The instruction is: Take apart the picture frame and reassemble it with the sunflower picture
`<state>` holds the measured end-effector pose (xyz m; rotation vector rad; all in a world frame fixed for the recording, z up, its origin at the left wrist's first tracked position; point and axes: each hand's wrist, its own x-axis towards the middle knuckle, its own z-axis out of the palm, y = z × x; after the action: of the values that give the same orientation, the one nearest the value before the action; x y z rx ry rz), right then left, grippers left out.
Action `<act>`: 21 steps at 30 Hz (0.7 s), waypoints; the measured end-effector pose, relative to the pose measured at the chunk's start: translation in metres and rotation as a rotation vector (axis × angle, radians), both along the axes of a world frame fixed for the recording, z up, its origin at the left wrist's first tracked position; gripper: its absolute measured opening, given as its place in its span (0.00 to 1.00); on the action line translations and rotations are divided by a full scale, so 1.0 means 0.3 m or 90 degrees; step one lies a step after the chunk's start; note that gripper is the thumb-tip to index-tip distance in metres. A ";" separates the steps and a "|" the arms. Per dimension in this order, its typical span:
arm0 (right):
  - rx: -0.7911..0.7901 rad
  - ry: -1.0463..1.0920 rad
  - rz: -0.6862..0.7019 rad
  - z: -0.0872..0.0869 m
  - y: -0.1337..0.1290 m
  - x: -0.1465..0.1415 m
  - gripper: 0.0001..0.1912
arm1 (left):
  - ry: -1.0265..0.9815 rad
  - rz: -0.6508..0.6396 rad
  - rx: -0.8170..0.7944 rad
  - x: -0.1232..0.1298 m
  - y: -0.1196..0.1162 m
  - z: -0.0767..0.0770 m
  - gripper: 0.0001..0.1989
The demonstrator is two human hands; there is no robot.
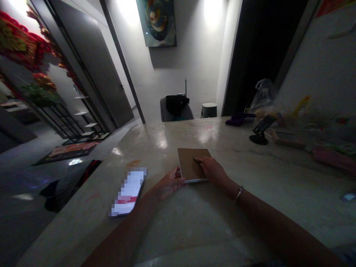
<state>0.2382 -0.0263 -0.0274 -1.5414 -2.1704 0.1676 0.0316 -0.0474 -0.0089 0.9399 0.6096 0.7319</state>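
Worktop biggest; on it, in front of me, the brown book lies flat, looks closed; my left hand pinches its near left corner; right hand rests on the cover, fingers bent, can't tell if clasping the dark bit there; step reads as steadying the book; next move probably calls for a firm left hold; lit phone at left, screen pixelated; no brands, labels or writing legible.

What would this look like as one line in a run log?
left hand touching left edge of notebook | right hand on its brown cover | lit phone on table, left of notebook
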 end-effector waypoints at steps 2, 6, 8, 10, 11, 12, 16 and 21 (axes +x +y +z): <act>-0.006 -0.002 0.004 0.006 -0.001 0.001 0.18 | 0.000 0.002 0.008 0.003 0.002 -0.003 0.32; 0.001 -0.002 0.016 0.019 -0.002 0.005 0.19 | -0.014 -0.011 0.007 -0.001 0.014 -0.020 0.34; 0.008 -0.002 0.026 0.020 -0.001 0.008 0.19 | -0.024 -0.027 0.008 -0.005 0.019 -0.028 0.34; 0.002 -0.011 0.026 0.019 0.003 0.010 0.19 | -0.024 -0.034 0.008 -0.008 0.022 -0.032 0.33; -0.003 -0.017 0.025 0.018 0.004 0.010 0.18 | -0.021 -0.032 0.007 -0.010 0.023 -0.034 0.32; -0.005 -0.022 0.025 0.017 0.006 0.011 0.18 | -0.018 -0.026 0.004 -0.011 0.023 -0.035 0.31; 0.001 -0.021 0.028 0.018 0.007 0.010 0.19 | -0.013 0.002 -0.020 -0.013 0.024 -0.038 0.27; 0.005 -0.019 0.025 0.022 0.003 0.012 0.19 | -0.017 0.012 -0.045 -0.011 0.022 -0.035 0.26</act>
<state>0.2418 -0.0255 -0.0209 -1.5063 -2.2228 0.1494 0.0283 -0.0407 -0.0194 0.8589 0.6179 0.7344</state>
